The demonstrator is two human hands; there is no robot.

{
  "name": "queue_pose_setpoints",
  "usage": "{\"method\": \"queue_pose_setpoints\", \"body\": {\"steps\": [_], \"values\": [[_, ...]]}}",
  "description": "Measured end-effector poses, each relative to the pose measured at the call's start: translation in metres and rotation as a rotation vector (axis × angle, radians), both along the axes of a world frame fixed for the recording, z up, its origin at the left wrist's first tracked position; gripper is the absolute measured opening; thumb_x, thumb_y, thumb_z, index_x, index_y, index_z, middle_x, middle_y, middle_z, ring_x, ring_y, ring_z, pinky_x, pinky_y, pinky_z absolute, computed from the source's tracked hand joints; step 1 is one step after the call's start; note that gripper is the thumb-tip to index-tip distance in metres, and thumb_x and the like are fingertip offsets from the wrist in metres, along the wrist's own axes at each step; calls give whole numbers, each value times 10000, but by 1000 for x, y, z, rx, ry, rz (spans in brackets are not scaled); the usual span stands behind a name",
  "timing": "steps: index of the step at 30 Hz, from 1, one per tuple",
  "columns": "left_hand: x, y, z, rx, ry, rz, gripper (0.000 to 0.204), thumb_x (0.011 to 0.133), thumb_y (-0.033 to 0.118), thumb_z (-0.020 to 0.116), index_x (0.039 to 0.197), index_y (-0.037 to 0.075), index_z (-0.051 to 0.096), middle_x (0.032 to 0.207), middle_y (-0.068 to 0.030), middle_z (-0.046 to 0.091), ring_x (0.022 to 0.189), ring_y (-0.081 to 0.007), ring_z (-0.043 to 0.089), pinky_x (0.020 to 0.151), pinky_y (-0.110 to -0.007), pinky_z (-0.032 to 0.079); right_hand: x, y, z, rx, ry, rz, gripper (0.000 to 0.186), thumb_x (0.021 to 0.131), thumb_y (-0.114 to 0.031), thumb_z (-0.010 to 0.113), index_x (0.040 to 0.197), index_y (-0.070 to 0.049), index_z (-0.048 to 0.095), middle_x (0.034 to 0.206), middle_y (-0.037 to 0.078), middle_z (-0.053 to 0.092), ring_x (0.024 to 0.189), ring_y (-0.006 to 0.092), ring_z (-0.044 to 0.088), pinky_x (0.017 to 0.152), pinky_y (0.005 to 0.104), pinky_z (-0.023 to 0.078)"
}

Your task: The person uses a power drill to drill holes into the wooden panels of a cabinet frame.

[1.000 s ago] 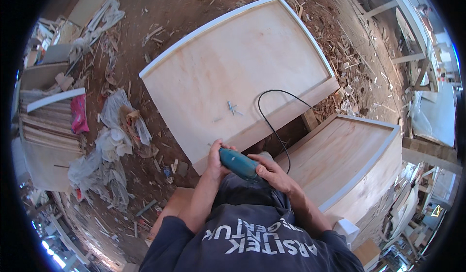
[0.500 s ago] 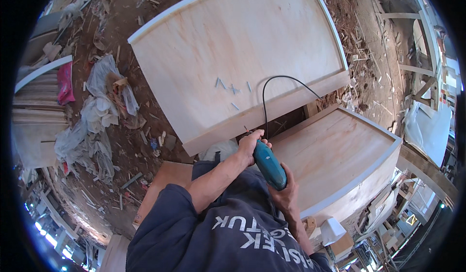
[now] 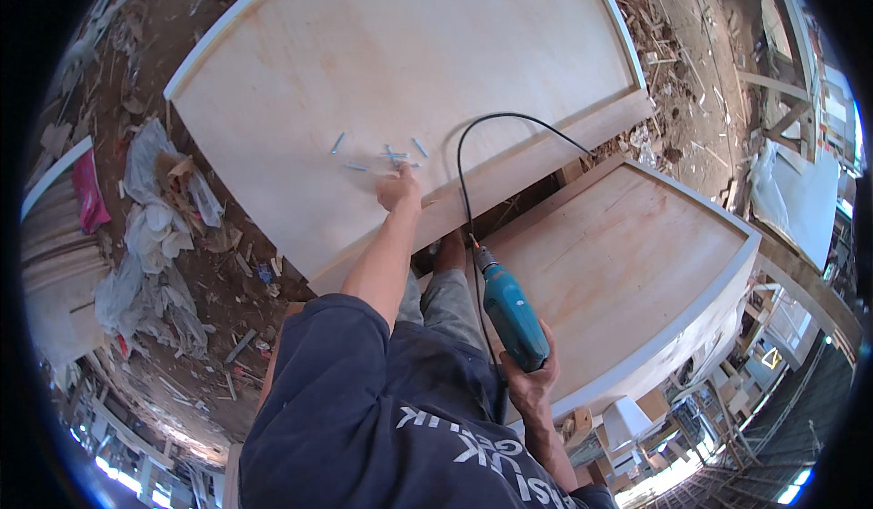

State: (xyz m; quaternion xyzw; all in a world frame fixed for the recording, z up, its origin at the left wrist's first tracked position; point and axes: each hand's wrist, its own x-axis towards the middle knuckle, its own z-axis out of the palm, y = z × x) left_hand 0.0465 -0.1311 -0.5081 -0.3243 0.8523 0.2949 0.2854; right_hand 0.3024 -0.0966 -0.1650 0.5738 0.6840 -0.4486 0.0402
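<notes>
Reached out with the left hand [image 3: 398,191] to loose silvery screws [image 3: 396,155] scattered on a broad, white-edged wooden panel [image 3: 364,73], with narrowly gathered fingers at the near side of the cluster; could not tell, from this angle, whether pinched on a screw or merely touching. Held a teal power drill [image 3: 514,314] in the right hand [image 3: 532,382], wrapped around its rear end, with the chuck pointed away from the body and overlapping, in view, a second white-edged wooden piece [image 3: 600,273]. Showed, too, a black cord [image 3: 500,114] arched over the panel's near edge and past the chuck, and crumpled plastic sheeting [image 3: 150,223] on the littered ground at left.
</notes>
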Motion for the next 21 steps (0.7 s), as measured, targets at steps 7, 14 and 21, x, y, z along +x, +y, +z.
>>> {"method": "queue_pose_setpoints", "body": {"steps": [7,14,21], "values": [[14,-7,4,388,-152,52,175,892,148,655,881,-17,598,870,-178,698,791,-284,711,709,-399,581,14,6,-1,38,56,-21,746,748,-71,818,1408,-46,471,1135,207,683,1041,305,688,917,395,527],[82,4,115,1168,-568,471,98,1003,68,554,947,-2,596,946,-120,681,905,-224,703,785,-299,609,7,19,17,-57,116,-153,771,756,-27,805,1432,-40,434,1136,170,671,1047,250,663,909,367,525],[87,16,109,1177,-790,501,198,1034,130,527,1070,-31,635,1007,-121,697,972,-232,710,858,-302,618,26,29,8,-80,187,-220,771,758,-13,804,1432,-41,430,1142,156,668,1028,228,663,893,350,532]]}}
